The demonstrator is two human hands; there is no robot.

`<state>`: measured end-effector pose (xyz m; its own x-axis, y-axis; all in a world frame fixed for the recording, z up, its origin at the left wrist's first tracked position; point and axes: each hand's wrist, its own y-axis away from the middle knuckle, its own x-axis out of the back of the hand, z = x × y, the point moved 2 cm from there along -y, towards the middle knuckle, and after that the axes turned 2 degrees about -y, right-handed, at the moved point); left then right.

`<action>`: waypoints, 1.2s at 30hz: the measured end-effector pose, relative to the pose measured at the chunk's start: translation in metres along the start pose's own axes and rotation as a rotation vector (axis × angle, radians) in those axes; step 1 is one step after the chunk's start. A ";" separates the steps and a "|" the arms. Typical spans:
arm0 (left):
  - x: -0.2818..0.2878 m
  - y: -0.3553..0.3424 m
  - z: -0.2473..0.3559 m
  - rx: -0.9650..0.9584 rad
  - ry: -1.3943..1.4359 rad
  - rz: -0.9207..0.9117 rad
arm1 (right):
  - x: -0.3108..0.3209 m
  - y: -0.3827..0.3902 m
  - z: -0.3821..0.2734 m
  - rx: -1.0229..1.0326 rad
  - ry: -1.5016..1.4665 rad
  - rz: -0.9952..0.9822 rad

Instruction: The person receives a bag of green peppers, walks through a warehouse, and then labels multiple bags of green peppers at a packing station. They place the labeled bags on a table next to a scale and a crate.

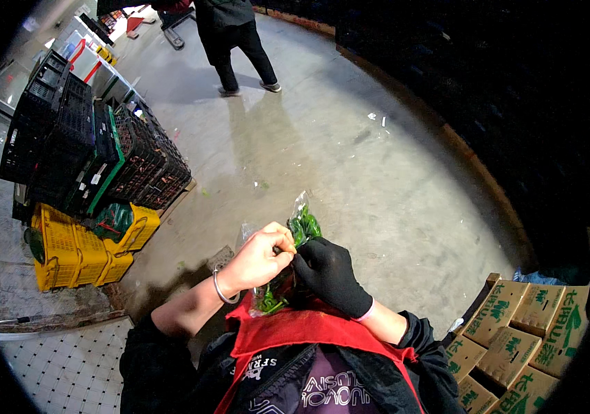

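Note:
In front of my apron, a clear plastic bag of green vegetables (304, 225) is gripped between my hands. My left hand (259, 257), bare with a bracelet at the wrist, pinches the bag with thumb and fingers. My right hand (333, 274), in a black glove, is closed around the bag beside the left fingertips. The bag's leafy upper end sticks up beyond my hands. More green stems in clear plastic (267, 302) show below my left hand, against the red apron (295, 339); whether they belong to the same bag I cannot tell.
Stacked black crates (67, 131) stand at the left, with yellow crates (77, 252) in front. Printed cardboard boxes (509, 352) are piled at the lower right. Another person (233, 41) stands farther off on the concrete floor (350, 152). Dark shelving or wall lines the right.

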<state>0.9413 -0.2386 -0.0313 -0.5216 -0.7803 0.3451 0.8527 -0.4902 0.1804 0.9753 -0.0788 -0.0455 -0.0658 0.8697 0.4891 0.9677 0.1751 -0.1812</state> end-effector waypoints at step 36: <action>0.514 -0.276 -0.054 -0.431 -0.469 -0.109 | -0.162 -0.615 -0.004 0.425 -0.094 -0.979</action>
<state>0.4361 -0.5256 0.0470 -0.4536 -0.5121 0.7294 0.6565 -0.7455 -0.1151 0.3918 -0.3288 -0.0099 -0.8038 0.2923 0.5182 0.3204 0.9466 -0.0369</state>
